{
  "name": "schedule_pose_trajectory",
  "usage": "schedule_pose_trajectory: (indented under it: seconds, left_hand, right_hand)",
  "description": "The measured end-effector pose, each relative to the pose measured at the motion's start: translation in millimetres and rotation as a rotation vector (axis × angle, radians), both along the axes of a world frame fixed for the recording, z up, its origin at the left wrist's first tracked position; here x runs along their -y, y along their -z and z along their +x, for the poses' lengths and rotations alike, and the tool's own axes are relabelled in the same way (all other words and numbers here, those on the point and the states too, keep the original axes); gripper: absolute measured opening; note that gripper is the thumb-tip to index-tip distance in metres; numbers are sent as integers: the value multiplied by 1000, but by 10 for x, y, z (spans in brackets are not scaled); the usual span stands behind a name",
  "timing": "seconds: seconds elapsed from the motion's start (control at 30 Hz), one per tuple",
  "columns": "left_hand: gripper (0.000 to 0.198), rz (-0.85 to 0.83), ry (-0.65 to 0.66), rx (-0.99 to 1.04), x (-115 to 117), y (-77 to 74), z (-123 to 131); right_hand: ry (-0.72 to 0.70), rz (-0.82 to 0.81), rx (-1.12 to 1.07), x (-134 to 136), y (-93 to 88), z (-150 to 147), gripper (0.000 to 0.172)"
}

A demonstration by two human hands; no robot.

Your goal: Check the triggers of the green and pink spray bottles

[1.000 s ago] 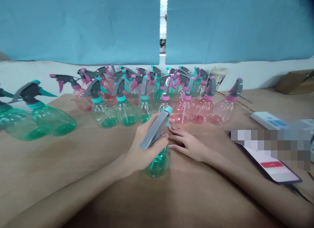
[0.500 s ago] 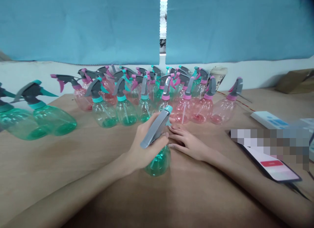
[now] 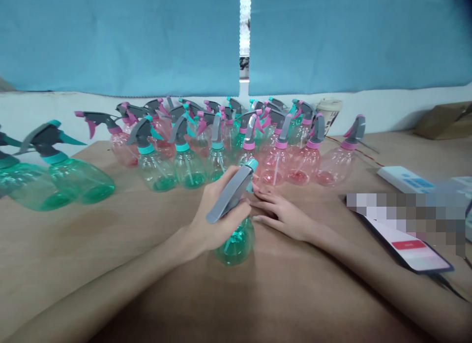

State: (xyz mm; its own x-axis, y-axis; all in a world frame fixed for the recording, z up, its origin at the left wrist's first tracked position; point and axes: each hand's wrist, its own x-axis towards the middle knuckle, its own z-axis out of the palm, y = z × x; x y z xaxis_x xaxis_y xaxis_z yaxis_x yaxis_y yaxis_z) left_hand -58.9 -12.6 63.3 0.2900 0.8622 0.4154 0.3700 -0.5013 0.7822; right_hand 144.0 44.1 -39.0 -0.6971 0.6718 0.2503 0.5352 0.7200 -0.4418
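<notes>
A green spray bottle [image 3: 234, 248] with a grey trigger head and a teal nozzle stands on the wooden table in front of me. My left hand [image 3: 208, 220] is wrapped around its neck, just under the head. Fingers and thumb hide the collar and most of the trigger. On the tabletop, close by the bottle's right side, rests my right hand [image 3: 289, 217], its fingers stretched out and holding nothing. Whether its fingertips touch the bottle I cannot tell. Just beyond the hands is a row of spray bottles, among them a pink one [image 3: 273, 171] and a green one [image 3: 190, 171].
More green bottles [image 3: 83, 180] stand at the left. A phone [image 3: 420, 257] with a cable lies on the right, near a white box [image 3: 403, 179]. Behind are a paper cup [image 3: 328, 111], a brown box [image 3: 444, 120] and a blue curtain [image 3: 129, 43].
The held bottle and my left hand have shifted slightly left, with the spray head leaning a little more. My right hand has barely moved.
</notes>
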Motion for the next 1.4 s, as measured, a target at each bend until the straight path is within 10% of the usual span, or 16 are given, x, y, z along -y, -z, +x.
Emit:
schedule_pose_trajectory:
  seconds: [1.4]
  left_hand:
    - [23, -29, -8, 60, -36, 80, 0]
  right_hand:
    - [-1, 19, -36, -17, 39, 12, 50]
